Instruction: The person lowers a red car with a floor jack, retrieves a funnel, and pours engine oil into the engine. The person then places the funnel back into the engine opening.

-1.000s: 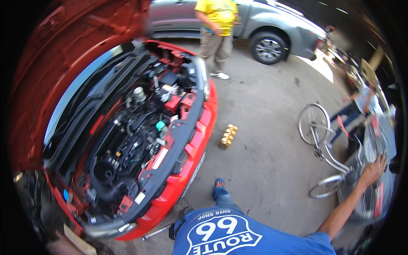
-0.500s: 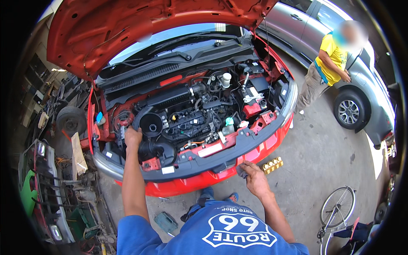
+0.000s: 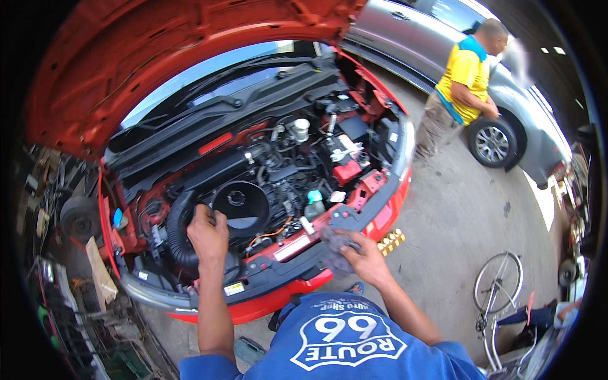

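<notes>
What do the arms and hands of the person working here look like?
Both the left hand and the right hand are ungloved, and no watch or bracelet shows. The forearms are bare too. Short blue sleeves cover the upper arms, part of a blue shirt with a large white shield-shaped print. Whether rings are worn, I cannot tell.

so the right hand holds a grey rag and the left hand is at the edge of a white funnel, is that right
Not quite: the funnel is black, not white, as the head view shows. The left hand is at its edge, and the right hand holds a grey rag.
</notes>
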Available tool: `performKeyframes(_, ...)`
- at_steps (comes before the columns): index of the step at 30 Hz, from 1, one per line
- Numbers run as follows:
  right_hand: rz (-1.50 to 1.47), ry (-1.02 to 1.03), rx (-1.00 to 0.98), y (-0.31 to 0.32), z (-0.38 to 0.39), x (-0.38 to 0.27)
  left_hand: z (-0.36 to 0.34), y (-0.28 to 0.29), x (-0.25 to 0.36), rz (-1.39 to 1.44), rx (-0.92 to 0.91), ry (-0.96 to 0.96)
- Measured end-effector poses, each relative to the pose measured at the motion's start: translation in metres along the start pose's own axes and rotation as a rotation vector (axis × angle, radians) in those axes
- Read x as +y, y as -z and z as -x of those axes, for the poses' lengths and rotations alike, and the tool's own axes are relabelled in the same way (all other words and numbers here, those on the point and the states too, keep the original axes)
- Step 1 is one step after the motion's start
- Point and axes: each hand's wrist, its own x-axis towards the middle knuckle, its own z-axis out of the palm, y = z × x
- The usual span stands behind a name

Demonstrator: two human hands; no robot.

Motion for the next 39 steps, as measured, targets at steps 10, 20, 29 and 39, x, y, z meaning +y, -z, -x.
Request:
performKeyframes(10, -0.371, -0.081, 0.549, 0.122, 0.005, 0.037, 0.115, -0.129, 0.211, 0.812, -0.734, 0.196)
performKeyframes(20, -0.178, -0.289, 0.535, 0.229, 0.082, 0.065, 0.194, -0.297, 0.302, 1.832, -1.586, 0.678)
performKeyframes(29, 0.684, 0.103, 0.962, 0.226, 0.08, 0.05, 0.211, -0.338, 0.315, 1.383, -1.589, 1.091)
performKeyframes(39, 0.384, -0.252, 1.131, 0.187, 0.059, 0.078, 0.217, -0.345, 0.313, 1.255, -1.611, 1.023)
